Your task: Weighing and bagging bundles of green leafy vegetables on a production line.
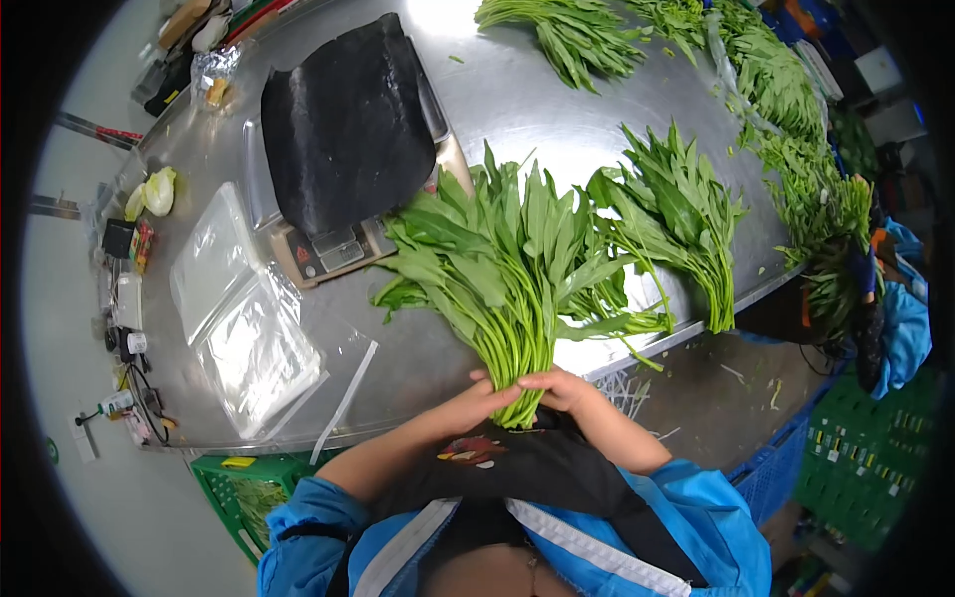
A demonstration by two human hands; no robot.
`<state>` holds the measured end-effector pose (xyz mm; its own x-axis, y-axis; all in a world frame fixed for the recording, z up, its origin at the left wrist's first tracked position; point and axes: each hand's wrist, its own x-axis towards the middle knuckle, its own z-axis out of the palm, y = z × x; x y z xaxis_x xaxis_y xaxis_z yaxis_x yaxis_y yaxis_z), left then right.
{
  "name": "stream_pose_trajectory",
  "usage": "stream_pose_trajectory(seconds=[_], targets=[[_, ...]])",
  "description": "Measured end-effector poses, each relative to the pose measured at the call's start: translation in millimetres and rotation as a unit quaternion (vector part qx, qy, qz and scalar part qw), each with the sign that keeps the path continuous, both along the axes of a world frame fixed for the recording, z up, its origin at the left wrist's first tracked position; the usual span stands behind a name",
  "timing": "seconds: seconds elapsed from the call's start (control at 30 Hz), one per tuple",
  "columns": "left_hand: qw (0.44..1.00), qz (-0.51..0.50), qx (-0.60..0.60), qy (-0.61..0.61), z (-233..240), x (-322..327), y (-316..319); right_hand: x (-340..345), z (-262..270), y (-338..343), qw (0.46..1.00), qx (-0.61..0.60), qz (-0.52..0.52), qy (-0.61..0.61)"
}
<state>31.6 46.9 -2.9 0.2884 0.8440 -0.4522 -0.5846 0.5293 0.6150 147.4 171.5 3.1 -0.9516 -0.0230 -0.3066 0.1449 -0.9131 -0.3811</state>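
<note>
A large bunch of water spinach (515, 298) stands with its leaves fanned away from me over the steel table. My left hand (477, 403) closes round its stems from one side, and my right hand (559, 388) grips them from the other, the fingers meeting in front. Just right of it lie some loose stalks (649, 322) and a smaller leafy bunch (683, 216) at the table edge. Left of the leaves is a digital scale (328, 257) with a black sheet (347, 127) over its pan. Clear plastic bags (254, 336) are stacked to the left.
Another bunch (567, 37) lies at the far side, and a heap of greens (776, 82) at the right. A co-worker's arm in a blue sleeve (903, 313) is by the heap. Green crate (246, 492) stands below the table, blue crate (776, 463) at lower right.
</note>
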Motion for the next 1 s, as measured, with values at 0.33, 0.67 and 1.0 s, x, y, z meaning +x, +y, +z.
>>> stream_pose_trajectory(seconds=[0.33,0.67,1.0], targets=[[0.606,-0.063,0.236,0.757,130,-229,21,-14,145,57,0.946,0.162,-0.280,-0.010],[0.316,0.073,0.413,0.851,106,-280,65,-193,186,132,0.691,0.518,-0.499,-0.074],[0.458,0.108,0.306,0.828,92,-242,48,-310,122,108,0.025,0.924,0.380,-0.035]])
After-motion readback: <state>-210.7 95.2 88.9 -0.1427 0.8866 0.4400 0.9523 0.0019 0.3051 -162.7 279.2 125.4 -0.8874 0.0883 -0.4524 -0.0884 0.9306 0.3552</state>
